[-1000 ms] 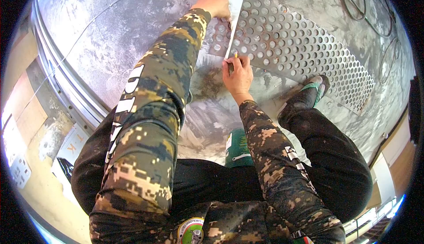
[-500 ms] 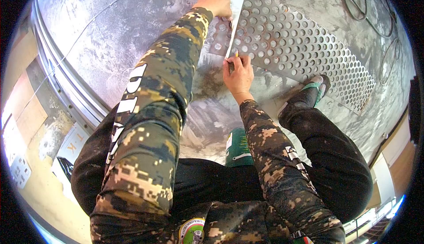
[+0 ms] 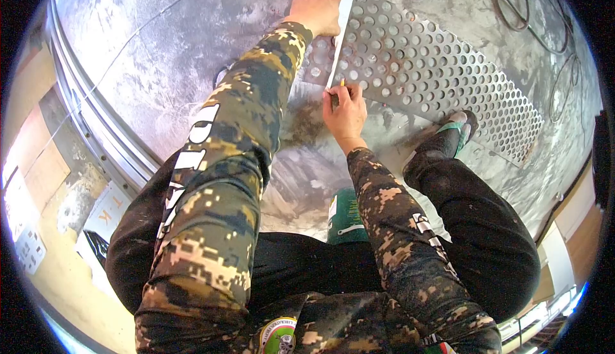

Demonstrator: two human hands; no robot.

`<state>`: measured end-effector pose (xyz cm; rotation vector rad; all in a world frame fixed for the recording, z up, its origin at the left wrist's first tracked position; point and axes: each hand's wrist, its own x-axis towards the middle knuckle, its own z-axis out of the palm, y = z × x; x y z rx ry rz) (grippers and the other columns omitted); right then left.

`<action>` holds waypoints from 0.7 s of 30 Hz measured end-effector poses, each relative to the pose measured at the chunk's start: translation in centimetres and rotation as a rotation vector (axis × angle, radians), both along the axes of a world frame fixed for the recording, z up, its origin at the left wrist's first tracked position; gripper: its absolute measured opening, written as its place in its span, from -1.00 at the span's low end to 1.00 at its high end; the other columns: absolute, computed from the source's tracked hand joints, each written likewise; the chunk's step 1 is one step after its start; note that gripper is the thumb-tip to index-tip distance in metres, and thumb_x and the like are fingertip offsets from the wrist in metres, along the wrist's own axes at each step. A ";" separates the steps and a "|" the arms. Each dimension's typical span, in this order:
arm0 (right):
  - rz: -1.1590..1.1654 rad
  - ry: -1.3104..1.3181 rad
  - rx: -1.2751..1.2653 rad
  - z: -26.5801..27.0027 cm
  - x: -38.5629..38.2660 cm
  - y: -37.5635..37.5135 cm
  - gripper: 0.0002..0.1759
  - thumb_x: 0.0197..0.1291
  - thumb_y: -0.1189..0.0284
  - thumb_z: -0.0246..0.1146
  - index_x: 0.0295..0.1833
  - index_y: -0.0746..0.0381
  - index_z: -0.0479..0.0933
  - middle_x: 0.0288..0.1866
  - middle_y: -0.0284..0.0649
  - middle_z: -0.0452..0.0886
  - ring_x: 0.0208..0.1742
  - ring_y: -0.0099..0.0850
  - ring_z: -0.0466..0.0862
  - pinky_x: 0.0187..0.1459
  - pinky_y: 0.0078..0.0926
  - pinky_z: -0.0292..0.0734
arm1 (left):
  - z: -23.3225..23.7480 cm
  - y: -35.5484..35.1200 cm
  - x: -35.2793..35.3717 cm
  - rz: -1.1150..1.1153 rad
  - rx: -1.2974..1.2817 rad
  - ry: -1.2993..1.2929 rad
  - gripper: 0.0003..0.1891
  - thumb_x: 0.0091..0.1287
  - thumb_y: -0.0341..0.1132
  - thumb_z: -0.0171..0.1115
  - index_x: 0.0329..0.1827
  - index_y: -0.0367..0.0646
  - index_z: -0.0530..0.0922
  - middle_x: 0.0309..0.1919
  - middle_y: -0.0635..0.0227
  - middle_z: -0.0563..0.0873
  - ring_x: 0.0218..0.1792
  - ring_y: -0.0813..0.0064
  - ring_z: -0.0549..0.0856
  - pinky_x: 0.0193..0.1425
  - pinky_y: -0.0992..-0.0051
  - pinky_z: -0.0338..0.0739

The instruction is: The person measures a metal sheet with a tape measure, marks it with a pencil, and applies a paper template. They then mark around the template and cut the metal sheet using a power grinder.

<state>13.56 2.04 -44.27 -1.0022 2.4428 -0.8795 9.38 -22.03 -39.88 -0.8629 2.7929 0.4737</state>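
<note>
A perforated metal sheet [image 3: 442, 69], with rows of round holes and rusty stains, lies on the grey surface. Across its left part rests a pale, straight-edged square [image 3: 344, 24], with one arm running down toward me and its corner at the top. My left hand [image 3: 318, 7] holds the square near that corner, thumb and fingers bent over it; the palm side is hidden. At the near end of the long edge, my right hand [image 3: 346, 114] is closed in a writing grip around a thin pencil [image 3: 343, 82], of which only a yellowish end shows.
Dark cables [image 3: 512, 8] loop at the upper right, and a thin wire [image 3: 150, 24] crosses the upper left. Metal rails [image 3: 96, 123] border the surface on the left. A green container [image 3: 348, 210] stands between my legs. My sandalled foot [image 3: 458, 130] is beside the sheet.
The view has shifted slightly, so the sheet and square sit a little lower. My left hand and forearm have moved slightly nearer to me. The right hand stays at the square's near end.
</note>
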 end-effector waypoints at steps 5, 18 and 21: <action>-0.008 -0.009 0.026 0.2 0.0 0.0 -0.85 0.10 0.32 0.41 -0.26 0.06 0.59 -0.15 -0.19 0.51 -0.21 -0.07 0.60 -0.20 -0.13 0.51 | -2.9 -0.5 0.7 -0.066 -0.020 0.067 -0.10 -0.21 -0.22 0.57 0.35 0.18 0.43 0.35 0.02 0.32 0.44 -0.03 0.27 0.38 -0.05 0.35; -0.030 -0.097 -0.063 0.4 -0.2 0.2 -0.85 0.12 0.38 0.39 -0.22 0.13 0.58 -0.16 -0.18 0.52 -0.23 -0.08 0.60 -0.21 -0.15 0.52 | -1.5 1.3 0.9 0.023 -0.052 -0.026 0.07 -0.26 -0.22 0.65 0.47 0.26 0.29 0.47 0.15 0.23 0.52 -0.22 0.09 0.46 -0.20 0.24; -0.068 -0.138 -0.149 0.3 -1.5 -0.4 -0.83 0.13 0.40 0.37 -0.18 0.16 0.57 -0.16 -0.16 0.52 -0.23 -0.07 0.59 -0.21 -0.15 0.53 | -1.5 1.2 0.4 0.047 -0.010 -0.069 0.08 -0.25 -0.26 0.64 0.48 0.27 0.27 0.48 0.15 0.20 0.50 -0.37 0.05 0.43 -0.19 0.30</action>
